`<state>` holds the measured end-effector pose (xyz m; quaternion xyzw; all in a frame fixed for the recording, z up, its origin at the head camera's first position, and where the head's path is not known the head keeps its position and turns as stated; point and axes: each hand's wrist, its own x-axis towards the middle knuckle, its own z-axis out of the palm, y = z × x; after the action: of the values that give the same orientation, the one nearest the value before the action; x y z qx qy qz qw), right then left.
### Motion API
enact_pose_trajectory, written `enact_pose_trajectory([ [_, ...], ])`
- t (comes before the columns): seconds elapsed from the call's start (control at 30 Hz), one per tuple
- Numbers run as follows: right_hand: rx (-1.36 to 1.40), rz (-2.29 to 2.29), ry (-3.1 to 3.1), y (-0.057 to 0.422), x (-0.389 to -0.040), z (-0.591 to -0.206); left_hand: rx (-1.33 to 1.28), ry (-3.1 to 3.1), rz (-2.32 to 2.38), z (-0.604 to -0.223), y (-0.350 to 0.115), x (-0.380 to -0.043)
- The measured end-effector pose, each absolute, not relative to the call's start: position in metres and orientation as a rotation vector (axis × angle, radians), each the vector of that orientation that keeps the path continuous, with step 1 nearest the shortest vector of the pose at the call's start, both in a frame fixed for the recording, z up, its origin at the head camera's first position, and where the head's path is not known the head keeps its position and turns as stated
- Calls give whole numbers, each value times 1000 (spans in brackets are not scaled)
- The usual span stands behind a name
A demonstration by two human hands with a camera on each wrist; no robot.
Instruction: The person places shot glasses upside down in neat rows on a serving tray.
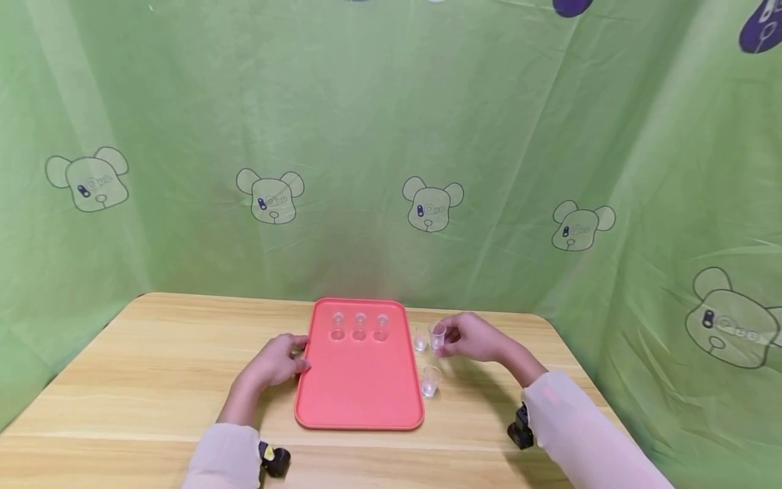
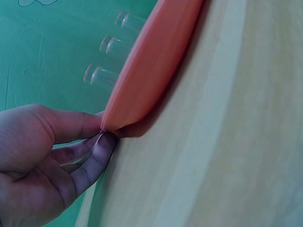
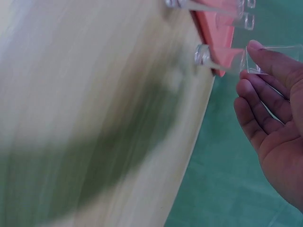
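My left hand (image 1: 276, 360) pinches the left rim of a red tray (image 1: 360, 394); in the left wrist view its thumb and fingers meet at the tray edge (image 2: 142, 80). To the tray's right, my right hand (image 1: 473, 337) holds a small clear cup (image 1: 437, 336) between thumb and fingers, mouth up and raised off the table. Beside the tray, two similar clear cups stand upright: a far cup (image 1: 421, 341) near the held one, and a nearer cup (image 1: 430, 382). Three clear cups (image 1: 360, 327) stand in a row on the tray's far end, seemingly mouth down.
The tray lies on a wooden table (image 1: 183, 380). A green curtain (image 1: 354, 136) with printed bear heads hangs behind and along both sides. Small black cameras (image 1: 521, 429) are worn on both wrists.
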<state>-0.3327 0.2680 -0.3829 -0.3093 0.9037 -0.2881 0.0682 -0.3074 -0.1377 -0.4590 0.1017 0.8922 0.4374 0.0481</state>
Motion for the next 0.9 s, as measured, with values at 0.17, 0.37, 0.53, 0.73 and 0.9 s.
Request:
enact_pose_trajectory([
  [0.17, -993, -823, 2717, 253, -332, -375, 307, 2708, 1356, -459, -138, -307],
  [0.37, -1038, -762, 2729, 238, -336, -368, 337, 2712, 1351, -460, -138, -307],
  [0.53, -1042, -714, 2745, 223, -339, -361, 347, 2718, 1346, -458, -139, -306],
  [0.73, -1097, -663, 2751, 203, -342, -356, 349, 2726, 1336, -458, -139, -305],
  [0.9, -1138, -646, 2764, 186, -344, -356, 354, 2734, 1332, -458, -138, -306],
])
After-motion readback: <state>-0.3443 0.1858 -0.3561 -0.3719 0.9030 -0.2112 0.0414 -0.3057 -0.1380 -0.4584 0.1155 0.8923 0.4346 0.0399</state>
